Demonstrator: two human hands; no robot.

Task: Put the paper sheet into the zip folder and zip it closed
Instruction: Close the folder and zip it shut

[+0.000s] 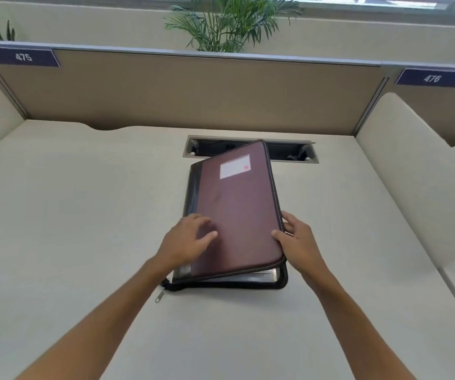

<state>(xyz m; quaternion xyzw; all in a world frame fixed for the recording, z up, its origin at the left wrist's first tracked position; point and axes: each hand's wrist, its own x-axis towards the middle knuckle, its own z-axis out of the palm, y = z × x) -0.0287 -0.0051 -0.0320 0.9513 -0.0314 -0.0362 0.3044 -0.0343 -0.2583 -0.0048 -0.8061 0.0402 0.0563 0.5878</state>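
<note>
A maroon zip folder (pixel 237 207) with a black spine and a white label lies on the cream desk (pixel 83 215). Its cover is lowered but stands slightly ajar, unzipped. A strip of white paper sheet (pixel 251 277) shows in the gap along the near edge. My left hand (pixel 186 241) rests on the cover's near left part with spread fingers. My right hand (pixel 297 239) holds the cover's right edge, thumb on top and fingers beyond the edge. The metal zip pull (pixel 159 295) lies on the desk at the folder's near left corner.
An open cable slot (pixel 292 153) is set into the desk just behind the folder. Beige partition walls with number plates 475 (pixel 23 57) and 476 (pixel 431 78) enclose the desk at the back and sides. Palm plants (pixel 229 26) stand behind the partition.
</note>
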